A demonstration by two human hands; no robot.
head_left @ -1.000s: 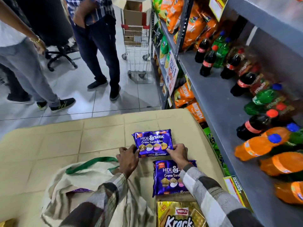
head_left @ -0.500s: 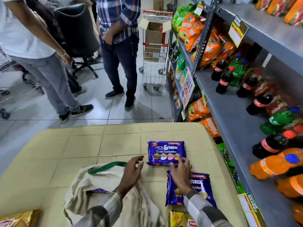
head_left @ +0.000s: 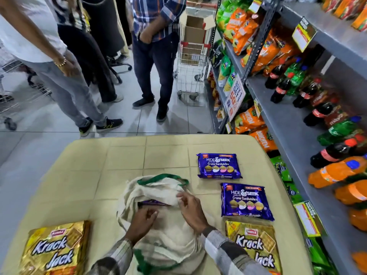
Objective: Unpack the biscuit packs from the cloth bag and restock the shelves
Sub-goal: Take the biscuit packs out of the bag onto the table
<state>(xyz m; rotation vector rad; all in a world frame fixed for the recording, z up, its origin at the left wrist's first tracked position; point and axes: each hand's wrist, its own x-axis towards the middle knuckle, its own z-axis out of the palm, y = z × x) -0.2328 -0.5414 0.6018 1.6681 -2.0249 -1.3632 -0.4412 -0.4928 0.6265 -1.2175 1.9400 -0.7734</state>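
- head view: the cloth bag (head_left: 168, 235) lies slumped on the table right in front of me, and a purple pack (head_left: 154, 203) shows just inside its opening.
- my left hand (head_left: 142, 221) has its fingers curled onto the near edge of the opening. my right hand (head_left: 191, 209) looks to be pinching the upper flap. both seem clamped on cloth, neither on a pack.
- 4 packs are already out. the far hide & seek pack (head_left: 218, 165) and the near hide & seek pack (head_left: 246, 201) lie flat to the bag's right. the right krack jack pack (head_left: 256, 245) sits just beside the near one, and the left krack jack pack (head_left: 55, 249) is well apart at the left corner.
- i judge the unpacking well along but unfinished: at least 1 pack is in the bag, and i can't tell how many more the cloth hides.
- i see no biscuit pack on the shelf (head_left: 288, 124), so the restocking is all left.
- the table (head_left: 119, 159) has a beige top with a tile pattern. the grey shelf on my right carries soft drink bottles (head_left: 337, 169), with snack bags further along.
- beyond the table are a pale tiled floor, a trolley (head_left: 190, 66) with a cardboard box, and several bystanders (head_left: 156, 56).
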